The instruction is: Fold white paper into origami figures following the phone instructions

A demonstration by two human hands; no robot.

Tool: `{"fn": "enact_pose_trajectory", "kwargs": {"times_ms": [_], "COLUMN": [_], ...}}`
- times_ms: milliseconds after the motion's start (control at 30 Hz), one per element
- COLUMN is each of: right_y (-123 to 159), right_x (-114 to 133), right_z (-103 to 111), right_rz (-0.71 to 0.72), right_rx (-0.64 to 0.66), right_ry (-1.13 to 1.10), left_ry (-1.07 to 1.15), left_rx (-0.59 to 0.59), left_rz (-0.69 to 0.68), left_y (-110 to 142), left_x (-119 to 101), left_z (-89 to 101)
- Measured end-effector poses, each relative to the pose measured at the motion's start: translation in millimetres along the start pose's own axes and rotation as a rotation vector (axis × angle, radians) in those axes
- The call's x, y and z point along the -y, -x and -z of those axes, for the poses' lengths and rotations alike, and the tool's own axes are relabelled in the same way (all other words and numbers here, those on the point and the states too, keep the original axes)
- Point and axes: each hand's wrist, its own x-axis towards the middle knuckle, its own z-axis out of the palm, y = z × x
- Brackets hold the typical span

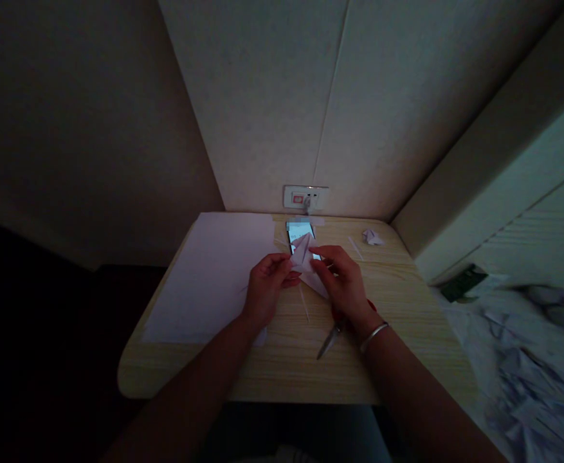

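A small piece of folded white paper [303,253] is held up between my two hands over the table. My left hand [268,283] pinches its left corner between thumb and fingers. On the other side, my right hand [340,276] grips its right edge the same way. Behind the paper lies a phone [297,228] with its screen lit, partly covered by the paper. Scissors [330,339] with red handles rest under my right wrist, their handles partly hidden. A white paper piece [314,283] lies on the table just below the folded paper.
Large white sheets [214,276] cover the left of the wooden table [282,373]. Thin paper strips [355,248] and a crumpled folded paper [372,237] lie about. A plug sits in the wall socket [305,197]. Several papers [532,386] are heaped at the right.
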Motion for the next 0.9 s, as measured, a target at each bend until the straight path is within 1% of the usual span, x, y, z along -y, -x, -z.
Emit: {"fn": "enact_pose_trajectory", "kwargs": {"times_ms": [67, 100, 167, 267, 400, 600, 700, 767, 900], "right_y": [-0.8, -1.3, -2.6, -4.3, -5.4, -3.6, -2.1, -1.6, -1.8], "right_x": [0.6, 1.1, 2.1, 3.0, 4.2, 5.4, 6.1, 7.6, 12.5], "right_z": [5.9, 8.5, 12.6, 16.8, 20.5, 22.1, 22.3, 22.2, 20.2], "right_rz": [0.11, 0.138, 0.151, 0.114, -0.037, -0.351, -0.487, -0.538, -0.568], "right_rx": [0.089, 0.132, 0.205, 0.276, 0.375, 0.566, 0.638, 0.667, 0.681], "right_ry": [0.133, 0.187, 0.279, 0.337, 0.236, -0.111, -0.216, -0.257, -0.253], "left_ry": [-0.033, -0.054, -0.105, -0.18, -0.249, -0.338, -0.376, -0.378, -0.36], "left_rx": [0.017, 0.02, 0.018, 0.021, 0.049, 0.104, 0.112, 0.092, 0.071], "left_rz": [0.001, -0.003, -0.026, -0.072, -0.1, -0.075, -0.089, -0.092, -0.08], "left_y": [-1.3, -2.0, -3.4, -4.9, -4.6, -2.7, -2.0, -2.1, -2.8], "left_x": [2.1, 3.0, 4.4, 5.2, 5.1, 3.5, 3.1, 3.6, 5.7], "left_z": [1.8, 2.8, 4.9, 7.7, 9.1, 7.4, 6.2, 5.6, 4.7]}}
